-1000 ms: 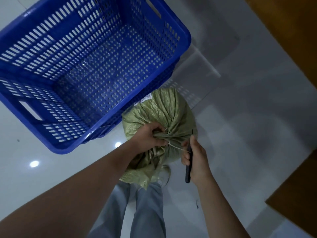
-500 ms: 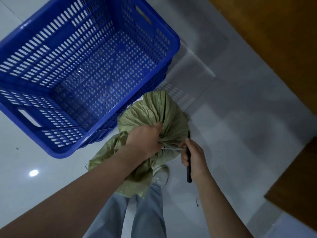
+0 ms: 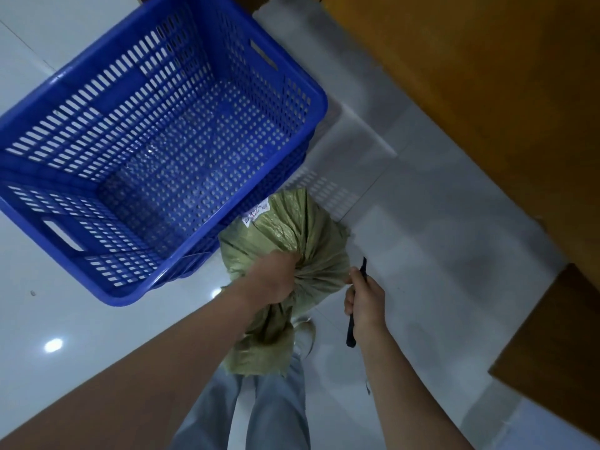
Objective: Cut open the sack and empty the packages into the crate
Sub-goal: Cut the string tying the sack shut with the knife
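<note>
Glossy pale floor tiles [image 3: 438, 241] fill most of the frame, with orange-brown wooden furniture [image 3: 487, 92] running down the upper right and right edge.

One blue crate [image 3: 48, 102] sits in the upper left, perforated all over and with nothing in it as far as I can see. It's parked touching the sack, which makes sense to me: once the sack opens you'd only have to tip it over the rim.

One green woven sack [image 3: 292, 228] stands at centre frame, just below and right of the crate, with a small white label [image 3: 256, 214] near its top. The left hand [image 3: 271, 280] is closed tight around the gathered neck, bunching the fabric so the loose end hangs down toward the person's grey trousers [image 3: 276, 414]. My read is that it's holding the neck taut so the blade has something firm to work against.

The right hand [image 3: 365, 298] is curled shut around one thin dark cutter [image 3: 351, 332], held roughly vertical right beside the neck, tip poking up past the knuckles. Can't tell if the tie is cut through yet; that spot is hidden behind the hands.

No packages are visible, so I'd guess they're all inside the sack.
</note>
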`<state>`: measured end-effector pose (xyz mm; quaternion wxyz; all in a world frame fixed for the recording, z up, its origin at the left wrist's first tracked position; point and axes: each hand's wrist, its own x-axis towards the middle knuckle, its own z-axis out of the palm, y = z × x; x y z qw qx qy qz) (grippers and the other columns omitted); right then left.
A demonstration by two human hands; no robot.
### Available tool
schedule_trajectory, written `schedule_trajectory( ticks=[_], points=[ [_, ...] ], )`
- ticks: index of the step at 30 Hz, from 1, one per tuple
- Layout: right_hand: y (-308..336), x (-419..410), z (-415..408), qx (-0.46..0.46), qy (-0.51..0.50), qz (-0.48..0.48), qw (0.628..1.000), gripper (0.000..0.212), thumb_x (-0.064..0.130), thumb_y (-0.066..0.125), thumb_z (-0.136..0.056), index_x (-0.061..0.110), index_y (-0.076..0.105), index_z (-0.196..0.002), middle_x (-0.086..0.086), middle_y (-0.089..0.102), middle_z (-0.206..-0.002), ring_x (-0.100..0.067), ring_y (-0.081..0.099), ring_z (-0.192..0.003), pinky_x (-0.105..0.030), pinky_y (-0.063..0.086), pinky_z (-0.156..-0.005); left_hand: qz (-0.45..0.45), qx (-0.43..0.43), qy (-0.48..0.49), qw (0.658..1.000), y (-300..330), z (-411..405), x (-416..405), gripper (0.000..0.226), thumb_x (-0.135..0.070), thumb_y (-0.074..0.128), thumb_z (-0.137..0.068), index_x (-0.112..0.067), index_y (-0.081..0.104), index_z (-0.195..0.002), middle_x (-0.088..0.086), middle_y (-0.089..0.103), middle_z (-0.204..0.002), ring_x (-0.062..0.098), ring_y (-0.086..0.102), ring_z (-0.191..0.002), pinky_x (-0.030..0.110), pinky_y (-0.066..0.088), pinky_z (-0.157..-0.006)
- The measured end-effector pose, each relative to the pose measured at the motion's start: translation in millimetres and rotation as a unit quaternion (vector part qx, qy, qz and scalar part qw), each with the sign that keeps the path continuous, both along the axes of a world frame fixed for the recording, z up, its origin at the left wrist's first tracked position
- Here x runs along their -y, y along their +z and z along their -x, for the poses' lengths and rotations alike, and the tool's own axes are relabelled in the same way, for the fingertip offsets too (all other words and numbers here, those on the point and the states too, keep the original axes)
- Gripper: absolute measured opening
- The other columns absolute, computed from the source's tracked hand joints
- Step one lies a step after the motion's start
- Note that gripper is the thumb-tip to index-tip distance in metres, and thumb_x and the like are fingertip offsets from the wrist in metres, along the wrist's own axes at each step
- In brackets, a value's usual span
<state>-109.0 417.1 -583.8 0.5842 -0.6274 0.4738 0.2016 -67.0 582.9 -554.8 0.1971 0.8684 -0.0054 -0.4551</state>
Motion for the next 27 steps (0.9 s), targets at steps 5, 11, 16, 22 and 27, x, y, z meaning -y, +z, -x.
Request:
schedule_trajectory(
  ticks=[5, 11, 16, 22, 27],
  points=[
    [9.5, 11.7, 9.2, -0.008, -0.016, 0.006, 1.0, 0.033, 0.019, 0.056, -0.094, 0.013, 0.044, -0.064, 0.0, 0.034, -0.05, -0.005, 0.028, -0.032, -0.018, 0.025, -0.036, 0.111, 0.055, 0.172, 0.977, 20.7, 11.3, -19.3, 0.033, 0.005, 0.047, -0.08, -0.006, 0.066, -0.106, 0.013, 0.068, -0.11, 0.028, 0.061, -0.106, 0.024, 0.044, -0.084],
    [37.2, 27.1, 9.1, -0.043, -0.045, 0.03, 0.998, 0.032, 0.025, 0.06, -0.092, 0.013, 0.046, -0.065, -0.006, 0.042, -0.058, -0.018, 0.038, -0.046, -0.026, 0.032, -0.046, 0.31, -0.05, 0.406, 0.858, 76.9, 14.3, -34.8, 0.043, 0.017, 0.046, -0.066, -0.019, 0.059, -0.083, 0.004, 0.063, -0.079, 0.021, 0.061, -0.075, 0.022, 0.052, -0.059],
    [78.8, 37.4, 8.5, -0.074, -0.137, -0.005, 0.988, 0.039, 0.036, 0.058, -0.091, 0.015, 0.044, -0.062, -0.002, 0.04, -0.053, -0.01, 0.035, -0.032, -0.018, 0.03, -0.036, 0.348, -0.112, 0.48, 0.798, 113.7, 22.7, -63.1, 0.053, 0.009, 0.039, -0.044, -0.013, 0.074, -0.076, 0.006, 0.075, -0.071, 0.019, 0.07, -0.066, 0.02, 0.057, -0.057],
    [139.5, 32.9, 11.0, -0.103, -0.076, -0.074, 0.989, 0.031, 0.02, 0.033, -0.099, 0.013, 0.045, -0.072, -0.003, 0.037, -0.059, -0.015, 0.032, -0.043, -0.02, 0.027, -0.04, 0.331, -0.069, 0.431, 0.837, 175.0, 9.6, -93.0, 0.039, 0.011, 0.043, -0.05, -0.006, 0.059, -0.081, -0.003, 0.067, -0.068, -0.005, 0.062, -0.046, 0.007, 0.047, -0.045],
    [196.7, 16.6, 4.0, -0.069, -0.025, -0.153, 0.985, 0.02, 0.004, 0.037, -0.099, 0.008, 0.046, -0.081, -0.006, 0.038, -0.061, -0.018, 0.034, -0.049, -0.024, 0.034, -0.038, 0.323, -0.026, 0.388, 0.863, 214.2, 5.5, -119.9, 0.038, 0.009, 0.055, -0.061, 0.018, 0.064, -0.097, 0.013, 0.067, -0.111, -0.023, 0.06, -0.064, -0.003, 0.045, -0.065]
  ],
)
